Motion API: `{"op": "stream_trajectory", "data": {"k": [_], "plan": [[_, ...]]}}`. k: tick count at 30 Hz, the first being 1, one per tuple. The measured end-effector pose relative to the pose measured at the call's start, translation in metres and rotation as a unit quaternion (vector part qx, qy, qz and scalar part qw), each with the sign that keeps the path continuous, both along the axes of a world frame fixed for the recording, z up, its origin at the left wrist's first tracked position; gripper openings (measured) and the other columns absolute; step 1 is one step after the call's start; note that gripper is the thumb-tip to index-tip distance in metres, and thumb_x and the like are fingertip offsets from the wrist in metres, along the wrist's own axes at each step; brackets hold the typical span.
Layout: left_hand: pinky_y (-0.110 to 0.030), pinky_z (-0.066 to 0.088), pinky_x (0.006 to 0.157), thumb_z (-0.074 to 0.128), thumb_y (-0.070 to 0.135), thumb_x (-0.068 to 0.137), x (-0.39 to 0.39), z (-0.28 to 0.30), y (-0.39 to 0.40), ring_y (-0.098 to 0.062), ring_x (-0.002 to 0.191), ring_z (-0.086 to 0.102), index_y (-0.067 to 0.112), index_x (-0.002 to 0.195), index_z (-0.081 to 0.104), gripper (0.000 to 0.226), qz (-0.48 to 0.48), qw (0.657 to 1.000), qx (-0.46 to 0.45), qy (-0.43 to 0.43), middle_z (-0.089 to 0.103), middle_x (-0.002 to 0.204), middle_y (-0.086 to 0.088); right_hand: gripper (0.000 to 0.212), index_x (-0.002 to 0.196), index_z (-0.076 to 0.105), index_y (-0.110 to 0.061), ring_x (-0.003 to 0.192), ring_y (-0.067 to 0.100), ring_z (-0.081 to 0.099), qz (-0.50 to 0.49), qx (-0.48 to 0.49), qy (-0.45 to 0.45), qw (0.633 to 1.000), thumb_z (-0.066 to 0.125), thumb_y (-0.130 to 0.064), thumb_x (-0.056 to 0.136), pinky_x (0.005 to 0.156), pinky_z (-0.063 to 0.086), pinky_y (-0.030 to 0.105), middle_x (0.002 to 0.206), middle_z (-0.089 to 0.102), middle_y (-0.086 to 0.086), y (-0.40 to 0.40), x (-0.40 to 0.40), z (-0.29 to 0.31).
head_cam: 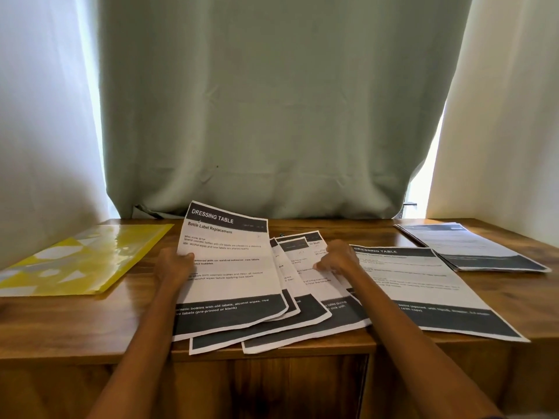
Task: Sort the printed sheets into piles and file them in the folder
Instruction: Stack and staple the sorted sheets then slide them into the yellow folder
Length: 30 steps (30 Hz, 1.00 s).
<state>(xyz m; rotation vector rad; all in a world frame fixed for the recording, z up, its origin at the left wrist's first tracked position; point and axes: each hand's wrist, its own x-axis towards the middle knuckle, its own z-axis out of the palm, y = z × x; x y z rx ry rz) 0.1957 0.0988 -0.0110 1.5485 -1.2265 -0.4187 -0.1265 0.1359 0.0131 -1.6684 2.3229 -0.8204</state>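
Several printed sheets lie spread over the wooden tabletop, and they will handle as paper does: light, limp, apt to slide over one another and to crease if pinched hard. At the far left sits the yellow folder, a glossy plastic sleeve that looks slippery and floppy; I judge it best opened by its edge with one hand pressing it flat.

Next comes the left hand, whose fingers grip the left edge of the top sheet, headed "DRESSING TABLE" and "Bottle Label Replacement". That sheet's far end is lifted and bowed off the fan; holding it by the side edge is sound, though a single sheet held at one point will droop.

Under it is the fanned stack, several sheets overlapping, their dark bottom bands hanging a little over the front edge of the tabletop, so a careless sweep could send them off. The right hand rests on this fan, its fingers bent down onto the paper; whether they pinch a sheet or only press, I cannot tell.

Right of that lies a flat pile, touching the fan, and at the far right a second pile, well apart from the hands.

Behind hangs a grey-green curtain, with pale curtains and daylight on both sides.
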Motion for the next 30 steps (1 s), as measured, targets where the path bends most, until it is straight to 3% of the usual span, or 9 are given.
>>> {"op": "stream_trajectory", "data": {"k": [3,5,8,10,12,15,18,21,30], "plan": [[-0.045,0.05,0.085,0.061,0.006,0.085,-0.001,-0.001,0.0,-0.038,0.095,0.062,-0.003,0.107,0.066,0.024,-0.028,0.999,-0.008,-0.023,0.066,0.105,-0.022,0.027,0.095,0.059,-0.01,0.079,0.017,0.052,0.001,-0.021,-0.029,0.999,0.075,-0.023,0.078,0.058,0.036,0.022,0.086,0.055,0.002,-0.005,-0.003,0.0],[-0.048,0.05,0.086,0.061,0.006,0.086,-0.002,-0.002,0.0,-0.038,0.094,0.062,-0.005,0.106,0.065,0.023,-0.049,0.998,-0.019,-0.04,0.067,0.104,-0.023,0.018,0.08,0.056,-0.012,0.076,0.017,0.051,-0.029,-0.046,-0.029,0.998,0.073,-0.019,0.081,0.057,0.036,0.021,0.081,0.054,0.003,-0.01,-0.004,0.001],[-0.044,0.05,0.082,0.061,0.009,0.087,-0.007,-0.001,0.002,-0.036,0.093,0.062,-0.004,0.103,0.066,0.021,-0.063,0.992,-0.02,-0.105,0.067,0.102,-0.021,0.032,0.064,0.043,-0.017,0.066,0.013,0.046,-0.062,-0.069,-0.027,0.995,0.067,-0.015,0.085,0.052,0.031,0.019,0.067,0.045,0.0,-0.016,-0.008,0.001],[-0.042,0.049,0.081,0.062,0.013,0.087,-0.01,-0.001,0.002,-0.034,0.094,0.06,-0.002,0.102,0.065,0.021,-0.063,0.987,-0.008,-0.146,0.066,0.103,-0.019,0.028,0.066,0.047,-0.015,0.061,0.011,0.042,-0.063,-0.076,-0.032,0.995,0.065,-0.013,0.086,0.05,0.03,0.019,0.063,0.042,-0.002,-0.02,-0.01,-0.001],[-0.039,0.047,0.079,0.062,0.015,0.087,-0.012,-0.002,0.003,-0.033,0.095,0.059,-0.002,0.103,0.063,0.023,-0.057,0.984,0.004,-0.168,0.065,0.104,-0.018,0.018,0.075,0.053,-0.013,0.07,0.015,0.049,-0.063,-0.067,-0.036,0.995,0.067,-0.016,0.085,0.056,0.035,0.021,0.07,0.049,0.001,-0.019,-0.01,-0.002],[-0.037,0.049,0.078,0.063,0.015,0.086,-0.011,-0.003,0.002,-0.032,0.094,0.06,0.0,0.101,0.064,0.021,-0.059,0.984,0.011,-0.166,0.066,0.103,-0.017,0.024,0.072,0.052,-0.015,0.086,0.021,0.053,-0.068,-0.053,-0.042,0.995,0.069,-0.025,0.084,0.065,0.039,0.026,0.084,0.055,0.005,-0.019,-0.012,-0.008],[-0.04,0.05,0.081,0.063,0.013,0.086,-0.01,-0.002,0.003,-0.032,0.094,0.061,-0.001,0.101,0.065,0.02,-0.065,0.986,0.009,-0.155,0.066,0.104,-0.018,0.022,0.07,0.056,-0.012,0.075,0.018,0.054,-0.053,-0.066,-0.073,0.994,0.072,-0.022,0.082,0.053,0.033,0.02,0.08,0.06,0.006,-0.02,-0.015,-0.011],[-0.039,0.051,0.079,0.062,0.013,0.087,-0.01,-0.003,0.003,-0.03,0.091,0.061,0.0,0.1,0.064,0.018,-0.07,0.987,0.008,-0.147,0.066,0.103,-0.017,0.015,0.083,0.066,-0.005,0.077,0.018,0.056,-0.048,-0.096,-0.124,0.986,0.073,-0.017,0.08,0.065,0.041,0.024,0.084,0.063,0.007,-0.019,-0.017,-0.015],[-0.036,0.049,0.073,0.059,0.008,0.088,-0.012,0.0,0.006,-0.033,0.087,0.062,-0.002,0.096,0.066,0.015,-0.074,0.988,-0.048,-0.129,0.068,0.099,-0.019,0.007,0.084,0.068,-0.002,0.079,0.017,0.055,-0.072,-0.198,-0.248,0.945,0.064,-0.008,0.086,0.08,0.05,0.032,0.088,0.064,0.011,-0.019,-0.034,0.006]]}}
